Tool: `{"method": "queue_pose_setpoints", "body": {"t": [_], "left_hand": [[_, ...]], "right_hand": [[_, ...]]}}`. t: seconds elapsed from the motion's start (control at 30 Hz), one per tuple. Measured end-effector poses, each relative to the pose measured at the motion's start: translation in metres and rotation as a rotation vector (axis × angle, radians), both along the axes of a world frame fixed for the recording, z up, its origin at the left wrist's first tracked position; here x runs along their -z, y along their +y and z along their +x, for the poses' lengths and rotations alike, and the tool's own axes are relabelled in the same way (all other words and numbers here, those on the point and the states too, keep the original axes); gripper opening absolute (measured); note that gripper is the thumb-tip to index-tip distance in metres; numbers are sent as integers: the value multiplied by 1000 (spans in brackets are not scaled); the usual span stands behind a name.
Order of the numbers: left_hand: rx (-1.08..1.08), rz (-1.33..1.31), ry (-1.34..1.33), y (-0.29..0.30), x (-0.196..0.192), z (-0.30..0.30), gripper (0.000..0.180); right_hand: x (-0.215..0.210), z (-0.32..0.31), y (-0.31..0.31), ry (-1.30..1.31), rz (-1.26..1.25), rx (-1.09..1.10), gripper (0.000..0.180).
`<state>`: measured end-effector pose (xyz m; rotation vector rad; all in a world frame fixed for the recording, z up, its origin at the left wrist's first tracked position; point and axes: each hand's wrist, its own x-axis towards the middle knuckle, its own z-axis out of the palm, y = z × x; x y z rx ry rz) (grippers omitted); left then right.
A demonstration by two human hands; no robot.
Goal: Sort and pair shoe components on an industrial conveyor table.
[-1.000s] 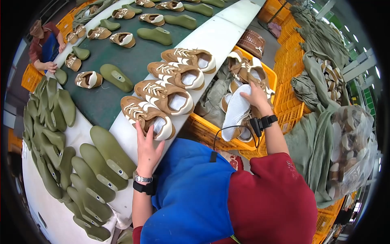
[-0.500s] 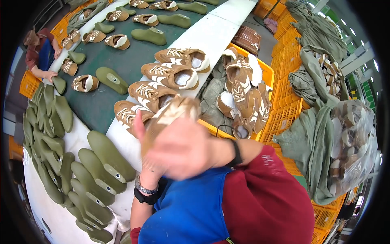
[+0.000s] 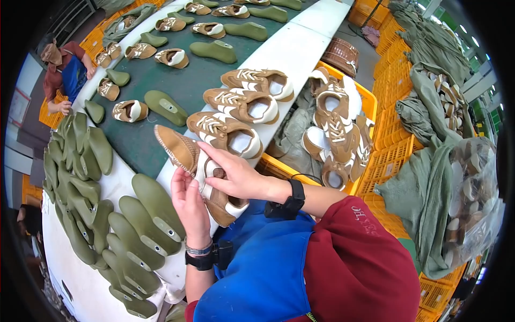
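Observation:
A brown-and-white lace-up shoe [image 3: 181,147] is tilted between my hands, its toe toward the upper left and its heel close to my blue apron. My left hand [image 3: 190,204] has its fingers curled against the near side of the shoe. From the right, my right hand [image 3: 236,173] grips its upper around the opening, covering the middle part. Just beyond, on the white table edge, stands a matching shoe [image 3: 222,131]. Two more shoes, a nearer one [image 3: 241,104] and a farther one [image 3: 258,81], continue that row.
Green shoe lasts [image 3: 150,206] lie piled on the white surface at left. More shoes and lasts are spread on the green belt [image 3: 155,80]. A yellow crate [image 3: 367,102] of shoes stands at right, beside stacked crates and green cloths. Across the belt is a co-worker [image 3: 67,72].
My hands were blurred, with the right one crossing over the left on a shoe. Now they are apart on a shoe whose toe points up-left. The whole view has shifted slightly.

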<state>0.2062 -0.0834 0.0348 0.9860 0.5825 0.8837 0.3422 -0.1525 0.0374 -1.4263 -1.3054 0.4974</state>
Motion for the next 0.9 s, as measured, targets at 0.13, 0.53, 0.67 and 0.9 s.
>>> {"method": "queue_pose_setpoints", "body": {"t": [0.13,0.53,0.67,0.9], "left_hand": [[129,381,296,-6,4,-7,82],[203,-234,-221,3,-9,5,59],[87,245,269,9,2,16,56],[174,782,830,11,44,2,61]], "right_hand": [[-23,-1,4,-94,113,68,67],[-40,18,-31,-36,-123,-148,64],[-38,73,-29,-407,38,227,52],[-4,193,-55,-557,-421,284,74]]}}
